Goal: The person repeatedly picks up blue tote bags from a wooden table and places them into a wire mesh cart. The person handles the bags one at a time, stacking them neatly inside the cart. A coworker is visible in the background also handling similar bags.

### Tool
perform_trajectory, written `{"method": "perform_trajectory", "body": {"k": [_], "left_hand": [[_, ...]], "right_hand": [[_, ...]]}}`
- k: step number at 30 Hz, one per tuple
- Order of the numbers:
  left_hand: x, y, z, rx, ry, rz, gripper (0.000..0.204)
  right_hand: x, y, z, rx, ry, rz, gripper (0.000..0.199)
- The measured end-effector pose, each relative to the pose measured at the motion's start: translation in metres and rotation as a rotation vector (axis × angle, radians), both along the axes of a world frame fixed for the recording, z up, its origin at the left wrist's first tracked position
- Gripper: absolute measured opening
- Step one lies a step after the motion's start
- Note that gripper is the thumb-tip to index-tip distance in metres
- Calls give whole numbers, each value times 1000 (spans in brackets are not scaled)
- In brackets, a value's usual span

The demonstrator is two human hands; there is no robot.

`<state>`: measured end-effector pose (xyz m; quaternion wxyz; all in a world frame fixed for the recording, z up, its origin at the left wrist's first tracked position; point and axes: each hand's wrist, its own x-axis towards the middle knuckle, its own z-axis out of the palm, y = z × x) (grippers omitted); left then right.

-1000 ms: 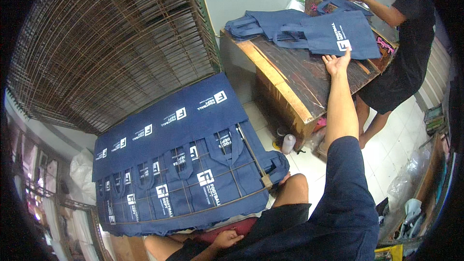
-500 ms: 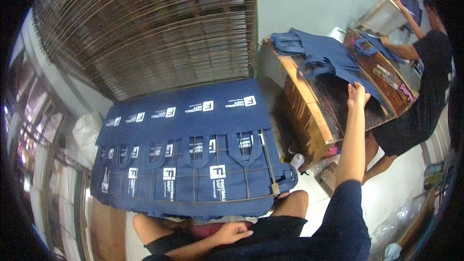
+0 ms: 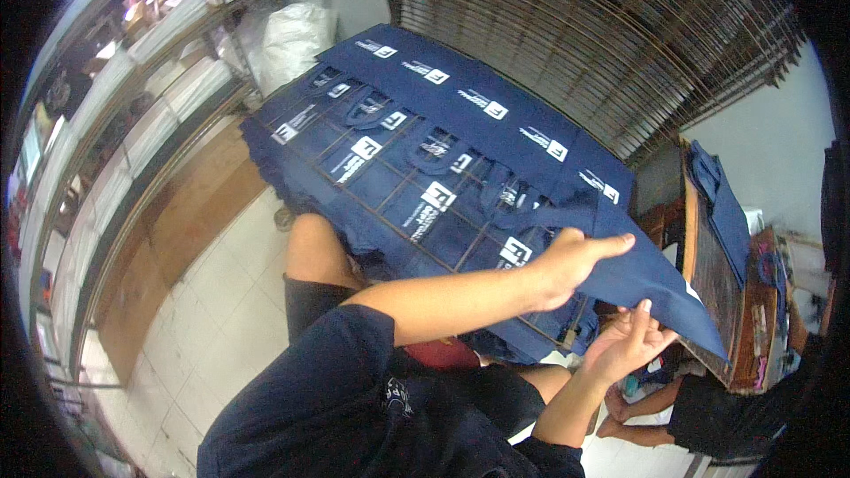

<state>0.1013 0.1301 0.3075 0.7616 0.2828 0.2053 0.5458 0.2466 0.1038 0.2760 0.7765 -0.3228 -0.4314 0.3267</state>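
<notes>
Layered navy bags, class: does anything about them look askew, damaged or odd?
Slightly: the lower layers have a wavy, uneven near edge, while the top row lies fairly straight. The picture is too soft to show damage. The held bag slants, but the right hand pinches its edge, so that isn't odd.

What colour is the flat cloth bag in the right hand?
Flat cloth bag: navy blue, best seen in the head view.

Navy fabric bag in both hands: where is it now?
Right of centre in the head view, the navy fabric bag is held by the left hand and right hand, partly in front of the dark-topped wooden table.
</notes>
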Motion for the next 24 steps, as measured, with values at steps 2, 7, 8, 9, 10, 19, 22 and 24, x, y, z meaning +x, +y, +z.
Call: {"method": "perform_trajectory", "body": {"k": [2,7,8,9,10,19,22,24], "left_hand": [[-29,1,6,-34,22,160,24],[-129,56,56,104,184,371,16],[-150,67,69,146,174,420,14],[-177,79,80,170,194,436,12],[-206,87,88,193,213,450,10],[-452,24,16,111,164,1168,23],[-509,20,-61,-82,181,1294,31],[-540,27,-121,-192,143,1355,34]], "right_hand": [[-27,-2,-4,-29,-14,60,56],[-74,-16,1,-3,-258,601,91],[-72,-19,-6,-57,-342,612,90],[-69,-21,-16,-101,-420,607,88],[-65,-22,-28,-147,-499,598,85],[-7,-33,-126,-651,-520,333,59],[-12,-29,-137,-686,-567,353,59],[-13,-26,-144,-636,-634,356,58]]}}
